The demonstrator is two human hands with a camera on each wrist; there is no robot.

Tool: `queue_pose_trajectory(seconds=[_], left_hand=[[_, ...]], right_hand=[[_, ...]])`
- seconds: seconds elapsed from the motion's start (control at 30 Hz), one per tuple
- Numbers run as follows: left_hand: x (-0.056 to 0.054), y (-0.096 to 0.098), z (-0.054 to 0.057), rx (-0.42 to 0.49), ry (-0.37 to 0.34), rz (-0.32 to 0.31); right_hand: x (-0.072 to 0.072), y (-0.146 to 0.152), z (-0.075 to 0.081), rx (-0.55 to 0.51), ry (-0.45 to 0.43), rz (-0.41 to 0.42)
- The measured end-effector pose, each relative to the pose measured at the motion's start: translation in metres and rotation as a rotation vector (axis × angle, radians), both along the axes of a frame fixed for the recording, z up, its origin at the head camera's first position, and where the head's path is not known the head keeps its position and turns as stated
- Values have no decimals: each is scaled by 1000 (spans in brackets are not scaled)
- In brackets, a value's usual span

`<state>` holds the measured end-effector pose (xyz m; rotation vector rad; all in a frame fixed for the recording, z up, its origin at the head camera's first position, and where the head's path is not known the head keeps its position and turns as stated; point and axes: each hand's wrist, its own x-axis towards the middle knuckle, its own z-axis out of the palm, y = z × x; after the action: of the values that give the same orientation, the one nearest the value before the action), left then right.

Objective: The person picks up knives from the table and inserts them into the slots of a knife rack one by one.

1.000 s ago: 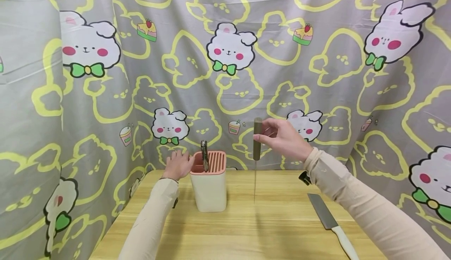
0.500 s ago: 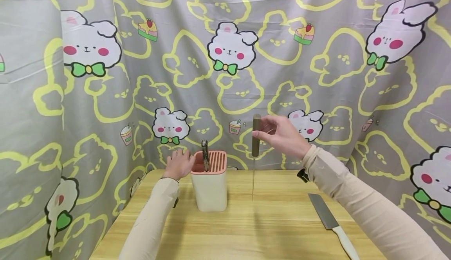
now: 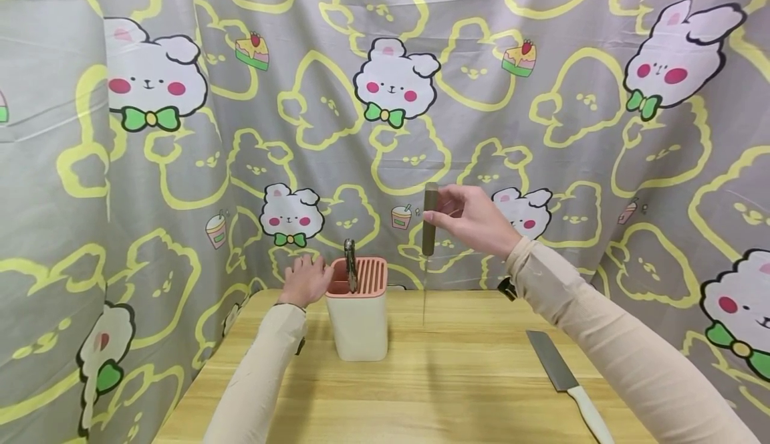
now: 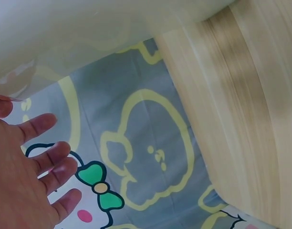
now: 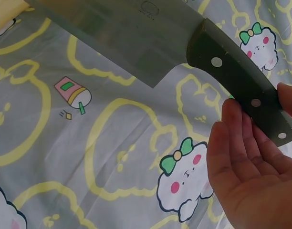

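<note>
My right hand (image 3: pixel 475 220) pinches the dark riveted handle of a cleaver (image 5: pixel 122 38) between thumb and fingers. In the head view the cleaver hangs upright, blade down and seen edge-on, above the table to the right of a knife block (image 3: pixel 359 327). The block is white with a salmon-pink slotted top. A dark, shiny handle (image 3: pixel 350 263) sticks up from the block's top; what it belongs to is hidden inside. My left hand (image 3: pixel 305 280) is at the block's left side, thumb at the rim; its fingers (image 4: pixel 55 157) are spread and loosely bent in the left wrist view.
A second kitchen knife (image 3: pixel 552 362) with a white handle lies on the wooden table (image 3: pixel 481 390) at the right, blade pointing away. Behind the table's back edge hangs a grey patterned curtain (image 3: pixel 469 3), which also runs along both sides.
My right hand has lifted the cleaver slightly and carried it left, closer to the knife block. The left hand, the block and the white-handled knife stay in place.
</note>
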<state>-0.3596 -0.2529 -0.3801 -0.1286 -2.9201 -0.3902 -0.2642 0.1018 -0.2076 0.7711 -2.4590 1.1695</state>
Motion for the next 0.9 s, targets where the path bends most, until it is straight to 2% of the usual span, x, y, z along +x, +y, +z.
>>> queue_pose_trajectory(seconds=[0.5, 0.9], left_hand=[[1, 2, 3, -4, -10, 4], [1, 2, 0, -8, -16, 5]], right_hand=[[-6, -24, 19, -54, 36, 18], [-11, -48, 27, -69, 64, 48]])
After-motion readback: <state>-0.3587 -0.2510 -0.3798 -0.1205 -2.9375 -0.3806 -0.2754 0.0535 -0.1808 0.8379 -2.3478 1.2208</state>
